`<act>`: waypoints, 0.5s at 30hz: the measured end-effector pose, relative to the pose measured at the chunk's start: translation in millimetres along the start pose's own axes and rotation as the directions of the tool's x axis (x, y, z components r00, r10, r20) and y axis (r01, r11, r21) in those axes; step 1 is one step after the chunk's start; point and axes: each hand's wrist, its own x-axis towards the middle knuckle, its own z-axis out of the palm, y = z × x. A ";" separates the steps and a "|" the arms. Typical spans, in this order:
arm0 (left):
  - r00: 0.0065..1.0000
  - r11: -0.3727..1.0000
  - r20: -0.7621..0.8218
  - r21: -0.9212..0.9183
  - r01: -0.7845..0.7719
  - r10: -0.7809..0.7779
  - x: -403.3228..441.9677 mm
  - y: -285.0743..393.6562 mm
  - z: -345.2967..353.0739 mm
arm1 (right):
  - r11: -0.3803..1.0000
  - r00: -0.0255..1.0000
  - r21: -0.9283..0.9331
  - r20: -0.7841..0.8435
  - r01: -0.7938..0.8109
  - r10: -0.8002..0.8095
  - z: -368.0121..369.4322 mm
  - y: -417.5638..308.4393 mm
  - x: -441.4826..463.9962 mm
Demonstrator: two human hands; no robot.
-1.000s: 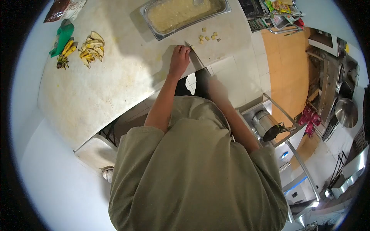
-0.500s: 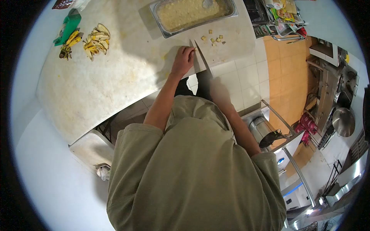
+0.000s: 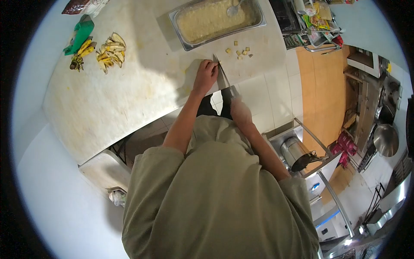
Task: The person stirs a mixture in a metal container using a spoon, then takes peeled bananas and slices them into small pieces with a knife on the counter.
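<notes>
My right hand [image 3: 241,113], slightly blurred, grips the handle of a kitchen knife [image 3: 223,74] at the table's front edge. Its blade points away from me over the tabletop, right beside the fingertips of my left hand [image 3: 206,77]. Those fingers are curled and pressed to the table; whatever lies under them is hidden. Several small pale yellow cubes [image 3: 239,52] are scattered beyond the blade to the right. Behind them stands a metal pan [image 3: 186,45] of lumpy pale yellow mixture [image 3: 211,23], with a spoon [image 3: 233,10] resting in it.
Banana peels [image 3: 111,52] lie in a heap on the left of the white table [image 3: 108,99]. Beside them are yellow bananas [image 3: 84,52] and a green bag [image 3: 80,34]. Packets [image 3: 319,19] fill a rack at the far right. A metal pot [image 3: 295,153] stands on my right.
The knife and my right hand have come a little closer to my left hand, with the blade nearer its fingertips. The whole view has shifted slightly; the cubes lie as before.
</notes>
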 end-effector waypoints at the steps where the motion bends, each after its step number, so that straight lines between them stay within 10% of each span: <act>1: 1.000 1.000 0.001 -0.009 0.010 -0.010 -1.0 0.9 0.1 | 0.999 0.998 -0.001 0.030 -0.051 0.051 4.3 0.2 0.2; 15: 0.953 0.996 -0.292 0.004 0.086 -0.081 13.1 10.0 23.3 | 0.996 0.998 -0.079 -0.037 0.051 -0.054 -19.0 46.7 1.1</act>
